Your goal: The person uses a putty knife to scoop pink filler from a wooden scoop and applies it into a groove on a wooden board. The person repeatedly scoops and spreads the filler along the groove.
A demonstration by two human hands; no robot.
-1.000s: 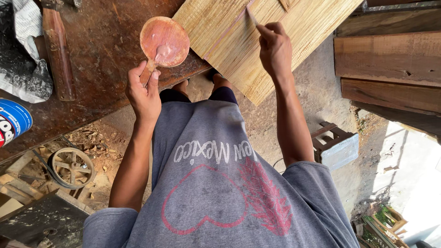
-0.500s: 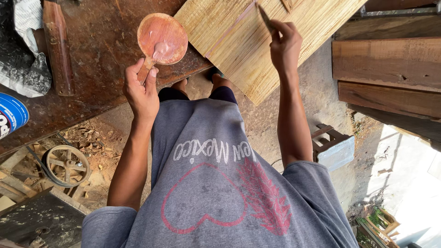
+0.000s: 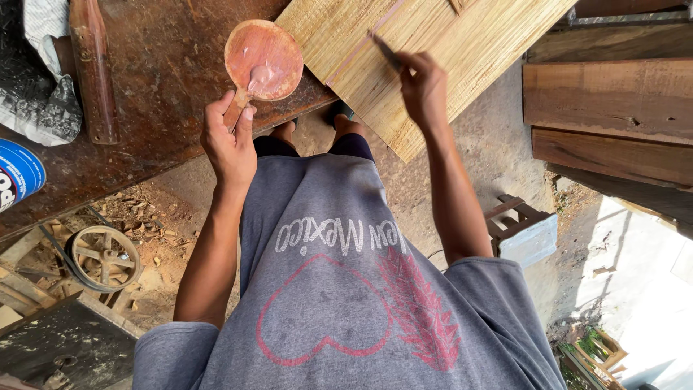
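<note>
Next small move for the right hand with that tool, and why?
Probably draw the thin tool along the pale line on the light wood board: the right hand has its tip on the board, while the left hand holds the round wooden paddle aside.

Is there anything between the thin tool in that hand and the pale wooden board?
Nothing visible. The right hand holds a thin dark tool whose tip already lies over the pale board, with no object between them. The left hand holds the round wooden paddle off to the side.
</note>
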